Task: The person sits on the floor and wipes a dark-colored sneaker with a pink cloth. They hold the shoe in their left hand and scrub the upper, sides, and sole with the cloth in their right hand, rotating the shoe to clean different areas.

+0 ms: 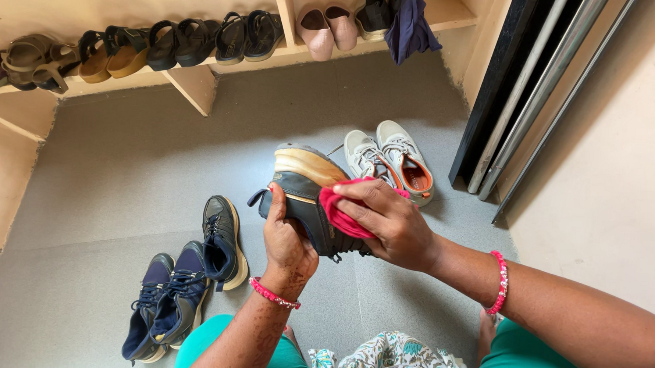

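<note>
Above the grey floor (121, 190), held up in both hands: dark grey boot (308, 205) with a tan sole, sole turned up and away, toe end pointing toward the shelf. Left hand (287, 241) wrapped around the boot's heel side from below, fingers closed on it, thumb lying up along the upper. Right hand (388, 223) on the boot's other side, fingers (367, 200) curled shut on a pink cloth (341, 210), pressing it flat against the side of the boot; cloth bunched between fingertips and leather, part of it hidden under the hand. Pink bead bracelets on both wrists.

Just beyond the boot, on the floor: pair of white sneakers (391, 161) with orange lining, side by side. Down to the left: a matching dark boot (222, 242) lying alone, touching a pair of navy lace-up shoes (168, 302). Along the far wall: wooden shelf (199, 83) carrying sandals (127, 50), pink flats (327, 29) and a dark blue cloth (409, 26) draped over its edge. At right, metal rails (538, 90) leaning by the wall.
</note>
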